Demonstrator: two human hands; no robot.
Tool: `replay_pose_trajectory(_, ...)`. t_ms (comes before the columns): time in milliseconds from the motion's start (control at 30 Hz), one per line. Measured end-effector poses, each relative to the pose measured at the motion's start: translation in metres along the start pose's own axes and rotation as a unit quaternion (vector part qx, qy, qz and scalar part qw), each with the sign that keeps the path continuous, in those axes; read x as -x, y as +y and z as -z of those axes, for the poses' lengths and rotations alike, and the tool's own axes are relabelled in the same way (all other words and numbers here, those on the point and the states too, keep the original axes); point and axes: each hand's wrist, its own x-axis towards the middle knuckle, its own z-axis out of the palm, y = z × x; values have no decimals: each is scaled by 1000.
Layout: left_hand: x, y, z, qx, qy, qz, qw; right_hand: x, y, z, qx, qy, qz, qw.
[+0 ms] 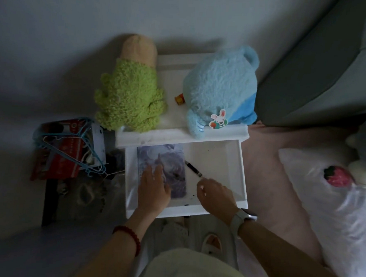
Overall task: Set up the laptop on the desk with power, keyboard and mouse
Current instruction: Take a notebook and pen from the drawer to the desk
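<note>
Hands reach into an open white drawer (235,175) pulled out from a small white bedside cabinet (178,136) in a dim room. We see the left hand (154,187) laid flat, fingers spread, on a printed sheet or pad (162,158) lying in the drawer's left half. The right hand (214,193), a pale watch (242,218) on its wrist, has its fingers curled together, its fingertips touching the near end of a dark pen (193,168) that lies at an angle on the drawer floor beside the sheet; we cannot tell whether the pen is actually gripped. On top of the cabinet sit a green plush toy (129,97) and a blue plush toy (220,89). We find no laptop, keyboard or mouse in view.
</note>
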Motion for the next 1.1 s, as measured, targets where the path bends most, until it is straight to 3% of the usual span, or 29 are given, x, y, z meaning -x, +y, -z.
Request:
replay_pose_trajectory(200,-30,-10,-8,-19,-7,51,998,-60,-1,-19,65,-41,-100,992)
replay_pose_trajectory(300,-38,-11,-17,-34,-7,88,996,-72,-6,-32,114,-8,-93,989)
replay_pose_trajectory(400,-37,-9,-21,-23,-4,89,996,-75,-11,-33,-31,12,-164,986)
replay_pose_trajectory(533,-39,-11,-24,-29,-12,72,997,-78,-23,-30,-285,36,-248,925)
replay_pose_trajectory(733,-45,-18,-23,-94,-29,1,995,-78,-41,-44,-326,-17,-244,913)
replay_pose_trajectory(867,-38,-20,-20,-23,-7,20,999,-79,-38,-45,-355,-24,-232,905)
replay_pose_trajectory(1100,-10,-3,5,69,84,-56,992,-59,-37,-14,-349,15,-160,923)
